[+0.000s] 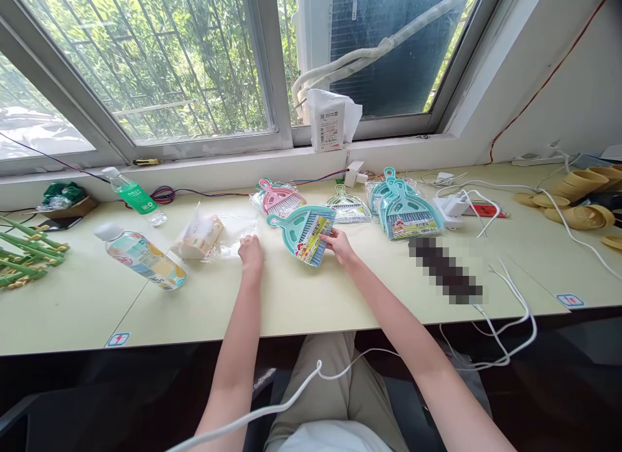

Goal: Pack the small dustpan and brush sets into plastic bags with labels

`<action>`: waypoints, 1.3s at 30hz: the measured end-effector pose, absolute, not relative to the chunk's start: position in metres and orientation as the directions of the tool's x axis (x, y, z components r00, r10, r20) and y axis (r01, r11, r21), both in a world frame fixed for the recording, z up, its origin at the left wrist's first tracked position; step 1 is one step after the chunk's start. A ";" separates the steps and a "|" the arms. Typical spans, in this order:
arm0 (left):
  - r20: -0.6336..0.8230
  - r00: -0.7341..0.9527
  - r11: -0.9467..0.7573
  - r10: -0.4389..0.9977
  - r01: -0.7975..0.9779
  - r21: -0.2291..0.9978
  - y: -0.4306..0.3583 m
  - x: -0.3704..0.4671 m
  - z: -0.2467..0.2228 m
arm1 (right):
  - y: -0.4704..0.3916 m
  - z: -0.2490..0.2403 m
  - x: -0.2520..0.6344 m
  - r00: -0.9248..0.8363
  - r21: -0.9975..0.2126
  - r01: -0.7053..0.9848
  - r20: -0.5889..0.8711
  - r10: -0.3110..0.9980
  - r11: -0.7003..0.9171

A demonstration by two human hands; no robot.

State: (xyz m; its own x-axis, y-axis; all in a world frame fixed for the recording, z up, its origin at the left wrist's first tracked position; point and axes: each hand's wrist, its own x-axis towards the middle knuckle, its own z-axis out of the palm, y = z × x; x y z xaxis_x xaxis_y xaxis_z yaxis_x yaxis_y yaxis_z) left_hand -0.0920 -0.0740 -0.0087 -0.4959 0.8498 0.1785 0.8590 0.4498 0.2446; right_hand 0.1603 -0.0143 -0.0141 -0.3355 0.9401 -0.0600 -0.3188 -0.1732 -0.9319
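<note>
My right hand (339, 245) grips the brush end of a teal dustpan-and-brush set (296, 233), its handle pointing left. My left hand (251, 252) is closed at the edge of a clear plastic bag (233, 235); what its fingers hold, if anything, is too small to tell. Behind the held set lies a pink dustpan set (280, 198) in clear wrap. A pale green set (343, 206) lies to its right. Further right, several teal sets (408, 209) are stacked, overlapping each other.
A tissue pack (199, 235), a drink bottle (143, 256) and a green-labelled bottle (136, 196) stand or lie at left. White cables and a charger (453, 209) are at right, near a pixelated dark object (444, 271). The table's front edge (311, 333) crosses before me.
</note>
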 end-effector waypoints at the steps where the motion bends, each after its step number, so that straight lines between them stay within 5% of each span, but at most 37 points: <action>1: 0.178 -0.496 0.450 0.850 0.859 0.244 -0.073 -0.093 -0.009 | -0.014 -0.014 0.160 -0.335 -0.933 -0.317 -0.060 0.940 -0.172; 7: 0.290 -0.503 0.436 0.814 0.859 0.268 -0.074 -0.094 -0.002 | -0.012 -0.014 0.162 -0.333 -0.925 -0.346 -0.037 0.942 -0.159; 13: 0.656 -0.272 0.056 0.704 0.942 0.330 -0.072 -0.075 0.000 | -0.011 -0.006 0.167 -0.321 -0.881 -0.455 0.030 0.947 -0.127; 21: 0.546 -0.242 0.051 0.802 0.939 0.340 -0.058 -0.067 -0.021 | -0.001 -0.004 0.181 -0.326 -0.937 -0.309 -0.059 0.944 -0.165; 26: 0.540 -0.263 0.067 0.799 0.932 0.355 -0.057 -0.069 -0.022 | 0.004 -0.010 0.181 -0.111 -0.980 -0.181 -0.063 0.992 -0.082; 34: 0.601 -0.133 -0.074 0.788 0.949 0.308 -0.060 -0.058 -0.018 | -0.010 -0.005 0.170 -0.346 -0.963 -0.229 -0.056 0.937 -0.142; 39: 0.613 0.063 -0.262 0.788 0.935 0.241 -0.061 -0.050 -0.016 | -0.017 -0.010 0.160 -0.264 -0.942 -0.296 -0.079 0.961 -0.158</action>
State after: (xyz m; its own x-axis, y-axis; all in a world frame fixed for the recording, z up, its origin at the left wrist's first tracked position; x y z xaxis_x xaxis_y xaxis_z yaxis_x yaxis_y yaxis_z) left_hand -0.0496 -0.0611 -0.0163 0.0628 0.7878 0.6127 0.9346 -0.2617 0.2407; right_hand 0.1603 -0.0173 -0.0102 -0.2645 0.9612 -0.0785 -0.2956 -0.1583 -0.9421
